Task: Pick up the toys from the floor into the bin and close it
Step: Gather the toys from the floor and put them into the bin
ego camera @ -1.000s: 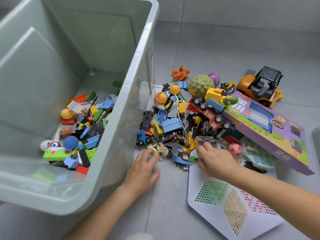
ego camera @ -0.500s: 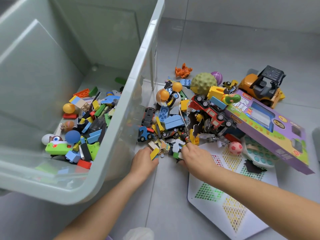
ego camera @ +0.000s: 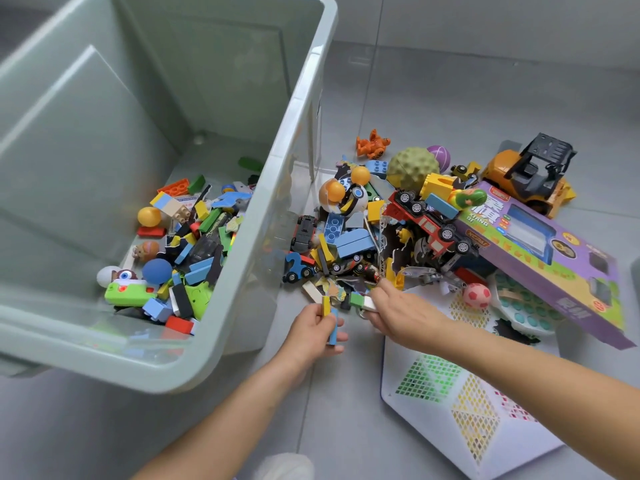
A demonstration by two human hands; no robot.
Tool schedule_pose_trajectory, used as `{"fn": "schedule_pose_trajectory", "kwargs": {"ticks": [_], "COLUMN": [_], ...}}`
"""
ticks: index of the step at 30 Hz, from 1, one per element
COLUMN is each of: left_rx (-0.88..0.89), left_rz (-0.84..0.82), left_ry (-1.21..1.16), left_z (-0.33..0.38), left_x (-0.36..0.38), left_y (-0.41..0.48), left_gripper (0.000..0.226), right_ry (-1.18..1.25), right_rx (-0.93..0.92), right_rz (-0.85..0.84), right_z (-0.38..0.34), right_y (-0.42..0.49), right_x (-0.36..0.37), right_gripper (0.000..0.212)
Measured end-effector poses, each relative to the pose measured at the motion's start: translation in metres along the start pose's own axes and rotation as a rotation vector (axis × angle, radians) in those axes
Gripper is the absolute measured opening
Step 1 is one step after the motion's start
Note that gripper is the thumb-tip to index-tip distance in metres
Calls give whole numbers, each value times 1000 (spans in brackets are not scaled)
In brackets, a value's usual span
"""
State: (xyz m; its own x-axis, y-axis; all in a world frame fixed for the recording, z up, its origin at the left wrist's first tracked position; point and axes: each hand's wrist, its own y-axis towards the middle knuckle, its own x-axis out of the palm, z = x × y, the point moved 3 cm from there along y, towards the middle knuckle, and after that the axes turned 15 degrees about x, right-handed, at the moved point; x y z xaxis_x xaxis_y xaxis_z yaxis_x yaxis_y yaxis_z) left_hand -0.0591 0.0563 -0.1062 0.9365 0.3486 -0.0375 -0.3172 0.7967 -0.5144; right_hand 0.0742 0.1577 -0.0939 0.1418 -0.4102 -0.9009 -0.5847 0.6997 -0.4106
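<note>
A large pale green bin (ego camera: pixel 304 109) stands open on the left, its bottom covered with blocks, balls and small toys (ego camera: pixel 180 251). To its right a heap of toys (ego camera: pixel 381 230) lies on the grey floor. My left hand (ego camera: pixel 311 334) is shut on a yellow block and a blue block (ego camera: pixel 333 325) at the near edge of the heap. My right hand (ego camera: pixel 405 313) is closed on a white block (ego camera: pixel 369 303) next to a green one, fingers among the pieces.
A purple toy box (ego camera: pixel 547 258) leans on the heap at right, an orange forklift (ego camera: pixel 526 174) behind it. A white pegboard (ego camera: pixel 450 410) lies under my right forearm. A green bumpy ball (ego camera: pixel 412 168), a red fire truck (ego camera: pixel 429 220) and a pink ball (ego camera: pixel 477 295) sit in the heap.
Both hands closed on small blocks at the heap's near edge. The left hand lifted slightly with its blocks; the right moved left toward it.
</note>
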Motion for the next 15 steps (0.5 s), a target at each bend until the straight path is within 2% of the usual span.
{"fn": "schedule_pose_trajectory", "kwargs": {"ticks": [4, 7, 9, 11, 13, 15], "left_rx": [183, 375, 489, 577, 670, 727], "left_rz": [-68, -26, 3, 31, 101, 238], "left_ry": [-59, -146, -196, -243, -281, -273], "left_z": [46, 95, 129, 159, 189, 208], "left_x": [12, 16, 10, -2, -26, -60], "left_y": [-22, -47, -68, -89, -103, -105], "left_gripper": [13, 16, 17, 15, 16, 17], "right_ry": [281, 528, 650, 724, 761, 734], "right_rx": [-41, -98, -154, -237, -329, -378], "right_rz": [17, 114, 185, 238, 295, 298], "right_z": [-12, -26, -36, -50, -71, -98], "right_y": [-14, -29, -40, -48, -50, -42], "right_x": [-38, -84, -120, -154, -186, -210], "right_gripper": [28, 21, 8, 9, 18, 14]}}
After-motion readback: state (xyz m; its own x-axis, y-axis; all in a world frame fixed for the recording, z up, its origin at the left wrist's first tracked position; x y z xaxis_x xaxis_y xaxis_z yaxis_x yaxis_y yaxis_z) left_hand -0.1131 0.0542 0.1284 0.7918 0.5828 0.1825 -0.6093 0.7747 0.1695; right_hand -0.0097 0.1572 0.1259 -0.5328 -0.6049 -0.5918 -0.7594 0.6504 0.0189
